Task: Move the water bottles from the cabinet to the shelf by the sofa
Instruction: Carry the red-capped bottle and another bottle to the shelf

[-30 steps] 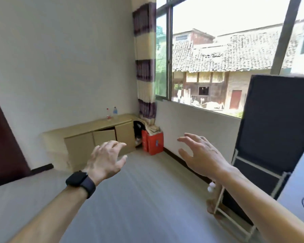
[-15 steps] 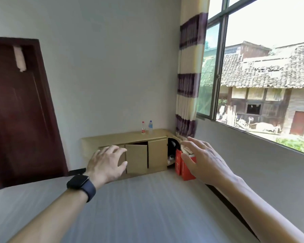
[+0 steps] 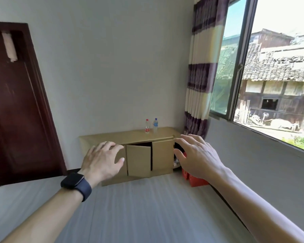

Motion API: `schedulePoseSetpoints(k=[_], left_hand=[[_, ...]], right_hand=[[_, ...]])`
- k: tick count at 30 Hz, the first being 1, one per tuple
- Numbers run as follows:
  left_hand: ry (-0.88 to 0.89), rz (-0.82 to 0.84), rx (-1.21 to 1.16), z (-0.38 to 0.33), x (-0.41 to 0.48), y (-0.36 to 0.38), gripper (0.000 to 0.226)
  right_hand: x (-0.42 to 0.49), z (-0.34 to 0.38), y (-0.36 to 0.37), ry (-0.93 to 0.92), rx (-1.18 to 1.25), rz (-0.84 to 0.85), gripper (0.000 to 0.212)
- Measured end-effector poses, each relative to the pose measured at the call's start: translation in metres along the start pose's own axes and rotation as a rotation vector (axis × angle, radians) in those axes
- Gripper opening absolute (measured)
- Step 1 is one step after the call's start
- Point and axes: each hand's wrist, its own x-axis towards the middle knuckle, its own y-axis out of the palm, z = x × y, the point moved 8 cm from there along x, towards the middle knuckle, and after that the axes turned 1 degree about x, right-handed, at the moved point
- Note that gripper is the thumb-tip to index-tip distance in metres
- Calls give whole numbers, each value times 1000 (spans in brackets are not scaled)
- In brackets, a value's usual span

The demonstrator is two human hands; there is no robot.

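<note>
Cabinet (image 3: 128, 137): low, tan, against the far wall; middle door (image 3: 139, 162) ajar.
Water bottles, two: red-labelled bottle (image 3: 147, 126) and blue-labelled bottle (image 3: 155, 125), upright, side by side on the cabinet top, toward its right end.
Left hand (image 3: 102, 158), right hand (image 3: 198, 155): raised well short of the cabinet, fingers loosely spread, holding nothing.
Shelf, sofa: not in view.
Progress, as judged: nothing moved; both bottles yet to be carried.

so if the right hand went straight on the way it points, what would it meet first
The right hand would likely meet the cabinet at its right end first; nothing shows between, though depth is unclear.
</note>
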Motion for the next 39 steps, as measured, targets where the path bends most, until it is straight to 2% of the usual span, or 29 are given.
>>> schedulePoseSetpoints(k=[5, 15, 22, 35, 39], left_hand=[[23, 34, -4, 23, 87, 55, 51], [62, 56, -45, 90, 290, 132, 49], [80, 105, -53, 113, 404, 208, 49], [-25, 60, -56, 138, 667, 313, 50], [-43, 95, -77, 140, 731, 357, 49]], right_hand=[[78, -18, 49, -5, -7, 31, 46], [266, -63, 125, 62, 4, -17, 47], [366, -101, 207, 90, 21, 20, 49], [615, -202, 325, 22, 65, 31, 47], [684, -228, 367, -3, 77, 72, 48]])
